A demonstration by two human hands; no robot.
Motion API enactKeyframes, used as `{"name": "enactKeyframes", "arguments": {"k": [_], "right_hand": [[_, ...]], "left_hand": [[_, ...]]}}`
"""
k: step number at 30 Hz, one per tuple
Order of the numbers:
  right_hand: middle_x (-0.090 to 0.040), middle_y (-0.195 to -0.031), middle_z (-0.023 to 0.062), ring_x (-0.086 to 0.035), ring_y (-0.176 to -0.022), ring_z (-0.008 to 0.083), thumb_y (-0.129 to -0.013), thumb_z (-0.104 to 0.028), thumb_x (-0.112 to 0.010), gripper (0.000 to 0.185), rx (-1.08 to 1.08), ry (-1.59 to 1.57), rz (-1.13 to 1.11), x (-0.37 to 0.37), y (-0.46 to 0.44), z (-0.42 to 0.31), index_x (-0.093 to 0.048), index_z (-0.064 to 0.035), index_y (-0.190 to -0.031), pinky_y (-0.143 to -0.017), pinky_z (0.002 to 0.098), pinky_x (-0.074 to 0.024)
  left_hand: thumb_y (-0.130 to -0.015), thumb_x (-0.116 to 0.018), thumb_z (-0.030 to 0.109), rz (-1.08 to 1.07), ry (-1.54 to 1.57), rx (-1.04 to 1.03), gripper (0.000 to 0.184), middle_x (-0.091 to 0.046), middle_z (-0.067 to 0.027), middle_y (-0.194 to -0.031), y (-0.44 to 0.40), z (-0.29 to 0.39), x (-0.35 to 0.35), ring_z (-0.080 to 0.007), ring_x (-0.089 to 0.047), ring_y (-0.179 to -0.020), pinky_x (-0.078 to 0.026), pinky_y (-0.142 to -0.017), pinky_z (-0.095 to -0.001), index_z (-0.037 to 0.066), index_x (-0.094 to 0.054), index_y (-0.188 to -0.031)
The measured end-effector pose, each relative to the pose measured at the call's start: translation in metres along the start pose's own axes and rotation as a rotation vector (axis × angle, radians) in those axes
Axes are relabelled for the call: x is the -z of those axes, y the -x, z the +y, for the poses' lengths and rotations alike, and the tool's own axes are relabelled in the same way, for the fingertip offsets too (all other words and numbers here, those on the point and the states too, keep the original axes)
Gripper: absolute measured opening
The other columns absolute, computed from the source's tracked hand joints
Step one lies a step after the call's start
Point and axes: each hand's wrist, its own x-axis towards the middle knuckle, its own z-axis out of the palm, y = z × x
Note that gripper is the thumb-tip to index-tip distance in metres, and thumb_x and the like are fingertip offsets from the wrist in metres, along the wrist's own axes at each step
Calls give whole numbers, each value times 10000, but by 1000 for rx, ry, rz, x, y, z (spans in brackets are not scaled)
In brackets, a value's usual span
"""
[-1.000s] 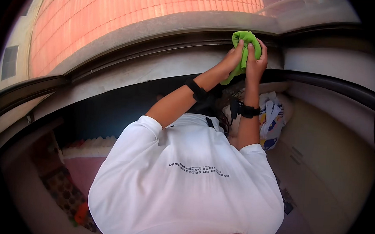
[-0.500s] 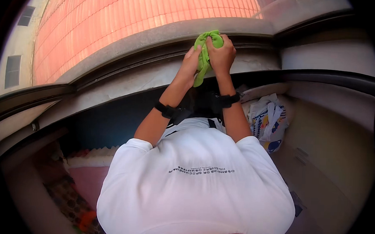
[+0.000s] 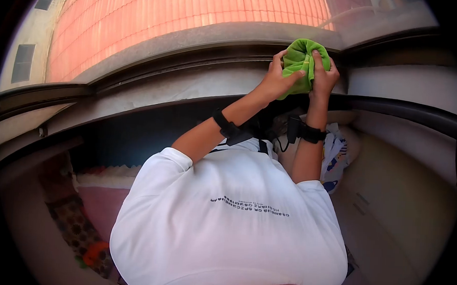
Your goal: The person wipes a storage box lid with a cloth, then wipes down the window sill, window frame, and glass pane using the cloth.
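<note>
A bunched green cloth [image 3: 305, 50] is held between both hands, above the window sill toward the right end of the open window. My left hand [image 3: 281, 79] grips its left side, the thumb pressed over the front. On the right side my right hand [image 3: 325, 75] is closed around it, with the thumb on top of the folds. The cloth is gathered at the middle, and a loose part hangs down between the hands. Some fingers are hidden behind it.
The window track [image 3: 191, 63] and pale sill [image 3: 190, 86] curve across in front of me. Outside lies a red corrugated roof [image 3: 193, 13]. A patterned white bag [image 3: 335, 157] sits low at the right. A pink surface [image 3: 100, 208] is at the lower left.
Both hands have moved right with the green cloth. It now looks wider and more opened out than before, with more of its surface showing.
</note>
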Motion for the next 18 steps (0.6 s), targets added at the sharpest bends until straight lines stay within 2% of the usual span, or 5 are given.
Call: {"name": "enactKeyframes", "arguments": {"k": [2, 5, 8, 12, 18], "right_hand": [[-741, -838, 98, -680, -744, 152, -844, -230, -762, 278, 8, 38, -63, -15, 6, 2, -742, 20, -964, -733, 316, -537], [-734, -872, 182, -724, -833, 344, -808, -352, -745, 363, 58, 381, 19, -36, 23, 2, -752, -43, -999, -784, 411, -551], [-738, -857, 172, -732, -832, 329, -813, -333, -744, 336, 98, 422, 30, -44, 23, -1, -754, -47, -988, -773, 407, -554], [-735, -841, 165, -726, -812, 338, -810, -326, -738, 325, 47, 406, -74, -70, 51, -22, -749, -40, -965, -764, 415, -549], [-723, -834, 188, -707, -807, 374, -811, -306, -722, 309, 134, 433, -142, -157, 123, -43, -746, -36, -960, -757, 417, -547]], "left_hand": [[-932, -708, 295, -131, 232, 131, 861, -489, -189, -1379, 3, 23, 2, -245, -515, -1264, -481, -983, -364, 74, -170, -1567], [-937, -701, 281, -103, 295, 185, 871, -492, -188, -1400, 6, 19, 13, -231, -515, -1257, -462, -1003, -346, 61, -158, -1581], [-946, -687, 287, -136, 307, 75, 851, -487, -173, -1421, -3, 14, 16, -227, -498, -1280, -435, -1035, -341, 60, -172, -1585], [-942, -676, 271, -46, 180, 169, 816, -480, -145, -1439, 17, 13, 46, -216, -493, -1283, -405, -1062, -338, 59, -211, -1578], [-885, -699, 263, -157, 313, 181, 768, -530, -95, -1297, 75, 69, 157, -195, -539, -1176, -486, -929, -340, 78, -299, -1514]]}}
